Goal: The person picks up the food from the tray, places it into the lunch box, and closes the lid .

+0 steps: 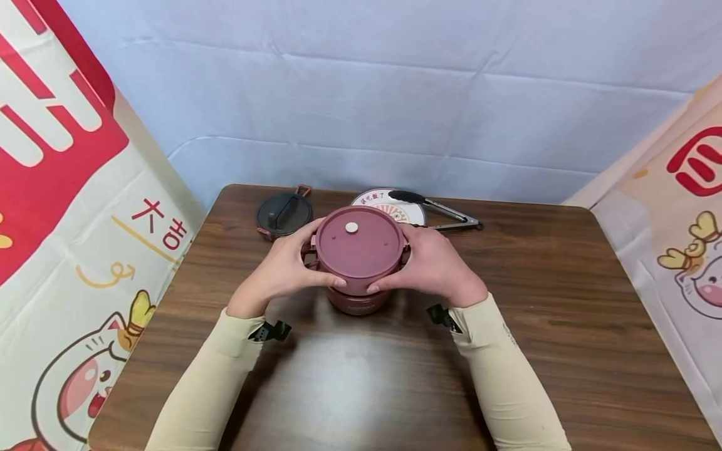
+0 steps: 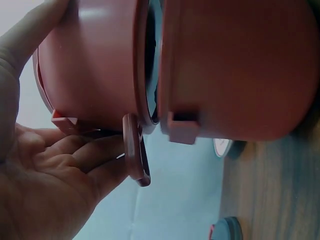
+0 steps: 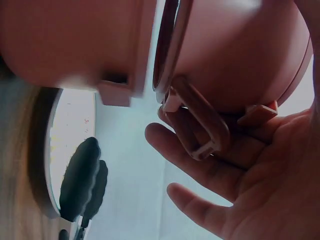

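Observation:
A round maroon container with a flat lid point(image 1: 359, 247) is gripped from both sides. My left hand point(image 1: 282, 269) holds its left side and my right hand point(image 1: 434, 260) its right, the thumbs along the front. Below it stands a second maroon pot point(image 1: 358, 305), mostly hidden from above. Both wrist views show a narrow gap between the upper container point(image 2: 95, 65) and the lower pot point(image 3: 70, 45). Loop-shaped latches hang at the upper container's sides: one latch point(image 2: 132, 150) lies by my left fingers, another latch point(image 3: 212, 125) by my right fingers.
Behind and to the left, a round black lid point(image 1: 284, 216) with a handle and red side clips lies on the wooden table point(image 1: 536, 313). Behind the container is a white printed plate point(image 1: 372, 196), with black-tipped tongs point(image 1: 451, 213) resting across its right side.

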Available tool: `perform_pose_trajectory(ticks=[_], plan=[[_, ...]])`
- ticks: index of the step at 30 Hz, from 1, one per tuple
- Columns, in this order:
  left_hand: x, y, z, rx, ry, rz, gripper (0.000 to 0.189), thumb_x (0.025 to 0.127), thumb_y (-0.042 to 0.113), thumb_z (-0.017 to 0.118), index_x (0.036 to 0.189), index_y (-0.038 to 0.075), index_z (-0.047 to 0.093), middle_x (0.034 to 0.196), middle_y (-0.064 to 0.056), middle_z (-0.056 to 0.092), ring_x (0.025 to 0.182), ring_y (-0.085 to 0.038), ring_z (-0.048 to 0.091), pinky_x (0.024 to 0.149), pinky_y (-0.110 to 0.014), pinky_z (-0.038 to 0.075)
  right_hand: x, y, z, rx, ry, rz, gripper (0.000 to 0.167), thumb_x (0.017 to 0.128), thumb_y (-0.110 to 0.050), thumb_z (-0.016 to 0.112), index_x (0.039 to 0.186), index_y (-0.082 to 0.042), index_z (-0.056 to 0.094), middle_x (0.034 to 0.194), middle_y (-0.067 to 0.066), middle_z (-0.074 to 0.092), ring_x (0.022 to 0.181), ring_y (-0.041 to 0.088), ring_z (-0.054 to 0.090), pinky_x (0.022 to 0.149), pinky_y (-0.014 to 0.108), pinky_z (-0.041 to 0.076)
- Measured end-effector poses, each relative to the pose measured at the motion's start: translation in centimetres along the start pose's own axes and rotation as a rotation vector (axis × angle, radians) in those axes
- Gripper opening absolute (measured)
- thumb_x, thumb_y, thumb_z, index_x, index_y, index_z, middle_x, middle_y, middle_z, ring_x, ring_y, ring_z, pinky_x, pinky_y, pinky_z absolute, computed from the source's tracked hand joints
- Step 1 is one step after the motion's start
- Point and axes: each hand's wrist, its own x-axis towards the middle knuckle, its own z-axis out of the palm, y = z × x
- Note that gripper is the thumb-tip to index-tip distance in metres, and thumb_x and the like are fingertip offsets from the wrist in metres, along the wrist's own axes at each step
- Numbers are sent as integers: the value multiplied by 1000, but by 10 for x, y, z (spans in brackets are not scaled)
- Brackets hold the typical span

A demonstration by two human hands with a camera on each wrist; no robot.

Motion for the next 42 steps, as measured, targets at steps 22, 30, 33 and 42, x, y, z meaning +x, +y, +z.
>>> perform_pose_trajectory(ticks=[22,30,33,42], plan=[[-3,-49,10,59,-71,28,106,80,34,110,171,24,56,156,-7,77,144,-30,73,124,-59,59,-7,13,17,62,-32,72,121,67,-52,114,167,-15,57,154,10,76,141,32,74,122,57,61],[-17,-79,10,26,-14,13,69,97,20,96,160,11,71,158,-15,76,155,-40,67,130,-65,54,-26,42,18,121,-3,-20,93,90,-29,104,170,-21,59,171,10,65,156,36,65,131,64,53],[-18,-77,9,39,48,40,54,102,14,90,152,3,76,151,-21,79,148,-41,72,125,-64,58,-32,54,18,135,61,-28,73,102,-6,87,169,-10,61,175,19,60,162,44,59,131,68,52],[-25,-73,28,229,206,149,40,98,10,86,136,-3,84,131,-23,86,115,-40,87,96,-55,72,-24,72,48,135,44,46,54,119,-10,59,172,-1,52,175,24,56,162,44,58,133,65,49]])
